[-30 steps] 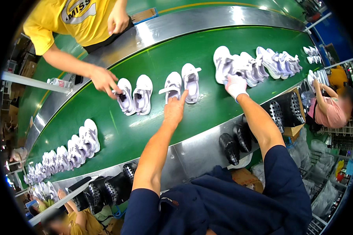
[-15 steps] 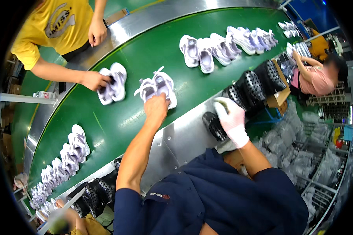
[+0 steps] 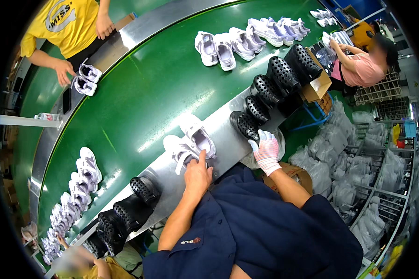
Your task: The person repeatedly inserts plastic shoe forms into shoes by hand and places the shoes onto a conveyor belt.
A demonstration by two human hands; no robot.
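My left hand (image 3: 199,176) is bare, its index finger reaching into the heel opening of a white sneaker (image 3: 201,139), with the other fingers curled at the heel. Another white sneaker (image 3: 174,148) with a loose strap lies against it. Both rest across the near edge of the green belt and the metal ledge. My right hand (image 3: 267,152), in a striped white glove, is open with fingers apart. It is beside the near end of a black perforated shoe last (image 3: 244,124); whether it touches is unclear.
More black lasts (image 3: 283,74) line the ledge at right, others (image 3: 125,211) at left. White sneakers stand on the belt (image 3: 139,107) in rows. A co-worker's hand (image 3: 64,72) is near another pair (image 3: 86,80) across the belt. Wrapped bundles (image 3: 321,167) fill racks at right.
My left hand has drawn the sneaker pair from the belt toward me onto the ledge. My right hand has moved nearer my body. Across the belt, the co-worker's pair has moved to the far rim.
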